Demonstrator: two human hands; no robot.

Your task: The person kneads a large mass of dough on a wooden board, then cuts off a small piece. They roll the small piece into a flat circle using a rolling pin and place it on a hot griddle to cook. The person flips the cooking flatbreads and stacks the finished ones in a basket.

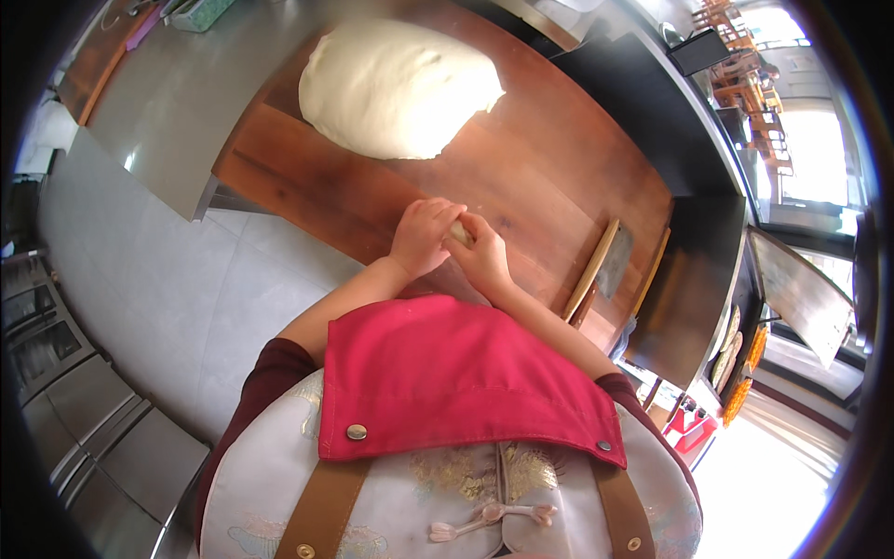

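Observation:
Close in front of the red apron bib, both hands meet over the near part of a wooden work board [552,189]. A small piece of dough [461,233] is held between them, mostly covered by the fingers. My left hand [422,237] lies against its left side, fingers together and pointing forward. From the right, my right hand [485,253] grips the same piece with thumb and bent fingers. Beyond the hands, a large smooth mound of white dough [391,91] rests on the board, apart from both hands.
Toward the board's right end lie a wooden rolling pin [591,271] and a cleaver [616,263], its handle partly hidden. A steel counter [174,119] adjoins on the left. A dark raised ledge [628,91] borders the far right side. Steel cabinets [105,412] stand at lower left.

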